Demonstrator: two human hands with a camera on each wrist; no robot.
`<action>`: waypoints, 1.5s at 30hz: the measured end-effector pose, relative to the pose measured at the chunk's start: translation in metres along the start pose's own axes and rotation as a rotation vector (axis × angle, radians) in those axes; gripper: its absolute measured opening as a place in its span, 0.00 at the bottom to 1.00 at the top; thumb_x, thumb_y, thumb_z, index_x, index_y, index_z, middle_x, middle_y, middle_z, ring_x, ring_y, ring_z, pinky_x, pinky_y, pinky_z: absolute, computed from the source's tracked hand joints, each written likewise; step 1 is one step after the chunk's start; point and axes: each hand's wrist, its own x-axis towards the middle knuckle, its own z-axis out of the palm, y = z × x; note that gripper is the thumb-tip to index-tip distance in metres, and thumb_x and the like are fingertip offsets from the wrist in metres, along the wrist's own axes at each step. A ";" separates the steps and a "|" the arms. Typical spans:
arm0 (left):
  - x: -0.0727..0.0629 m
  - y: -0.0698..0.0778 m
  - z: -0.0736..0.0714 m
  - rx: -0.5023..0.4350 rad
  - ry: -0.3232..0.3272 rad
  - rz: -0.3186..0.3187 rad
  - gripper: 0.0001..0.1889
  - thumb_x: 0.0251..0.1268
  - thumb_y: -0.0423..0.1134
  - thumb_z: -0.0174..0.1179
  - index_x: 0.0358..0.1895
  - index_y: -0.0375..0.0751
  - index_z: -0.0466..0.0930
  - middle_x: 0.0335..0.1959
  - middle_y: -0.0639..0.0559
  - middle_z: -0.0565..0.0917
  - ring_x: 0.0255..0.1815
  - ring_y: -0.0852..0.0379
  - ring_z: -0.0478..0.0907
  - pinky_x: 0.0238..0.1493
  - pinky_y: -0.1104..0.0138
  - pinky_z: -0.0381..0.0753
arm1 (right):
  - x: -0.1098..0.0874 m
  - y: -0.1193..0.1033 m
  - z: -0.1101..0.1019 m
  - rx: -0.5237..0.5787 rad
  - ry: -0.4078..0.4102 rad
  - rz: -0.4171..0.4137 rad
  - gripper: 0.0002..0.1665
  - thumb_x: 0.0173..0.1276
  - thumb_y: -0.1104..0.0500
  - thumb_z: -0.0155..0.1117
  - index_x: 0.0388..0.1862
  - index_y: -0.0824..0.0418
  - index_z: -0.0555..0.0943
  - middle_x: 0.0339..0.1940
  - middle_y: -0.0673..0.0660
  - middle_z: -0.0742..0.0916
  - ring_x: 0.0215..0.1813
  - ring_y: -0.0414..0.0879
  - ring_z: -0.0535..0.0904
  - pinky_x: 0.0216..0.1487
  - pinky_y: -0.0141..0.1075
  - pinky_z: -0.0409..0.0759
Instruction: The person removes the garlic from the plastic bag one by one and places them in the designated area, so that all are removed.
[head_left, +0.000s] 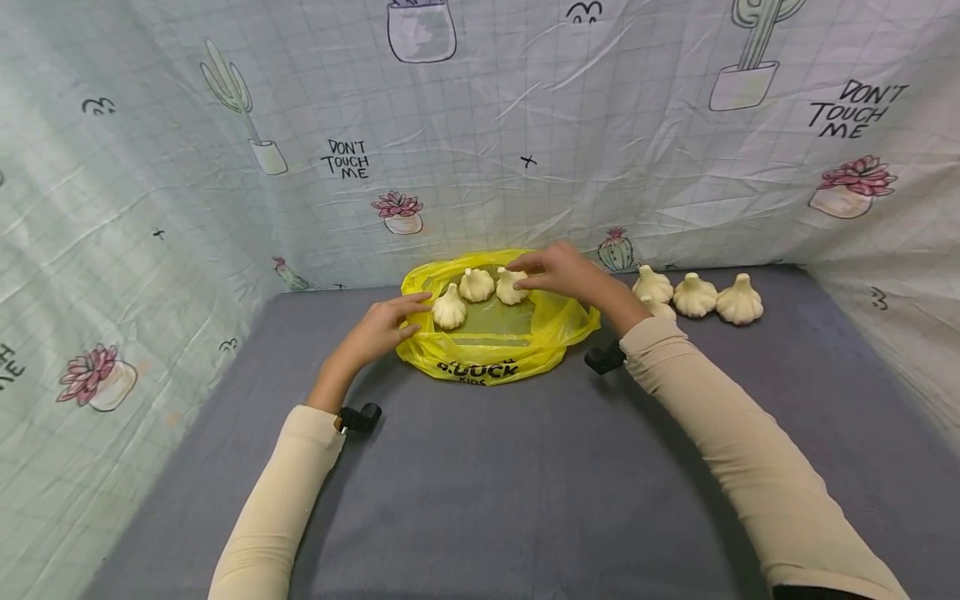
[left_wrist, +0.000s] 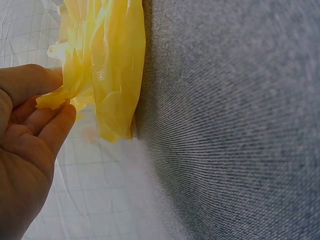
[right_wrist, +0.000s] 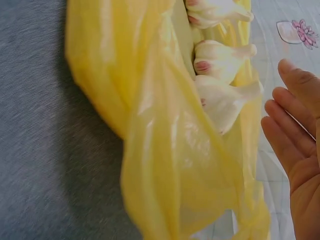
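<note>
The close-fitting cream fabric left sleeve (head_left: 270, 508) has a small, rounded black wrist device (head_left: 362, 417) at 3 o'clock of its wrist end; the matching right sleeve (head_left: 738, 450) has a 2nd black device (head_left: 604, 359) at 8 o'clock, black edging (head_left: 817, 592) at 5.

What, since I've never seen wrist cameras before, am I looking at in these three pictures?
No machine here, just a person working bare-handed. The wide picture comes from a head camera looking forward and down; the other two come from one camera on each wrist. On the grey surface sits a yellow bag with three garlic bulbs inside; more bulbs lie to its right. The left hand pinches the bag's edge. The right hand, open beside the nearest bulb, appears to hold nothing.
</note>
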 end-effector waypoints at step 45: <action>-0.002 0.001 0.003 -0.027 0.019 -0.006 0.21 0.75 0.31 0.59 0.69 0.36 0.76 0.76 0.46 0.68 0.74 0.42 0.66 0.56 0.51 0.76 | 0.040 0.017 0.019 -0.105 -0.037 0.091 0.16 0.74 0.57 0.66 0.53 0.66 0.88 0.47 0.61 0.91 0.47 0.53 0.88 0.50 0.44 0.84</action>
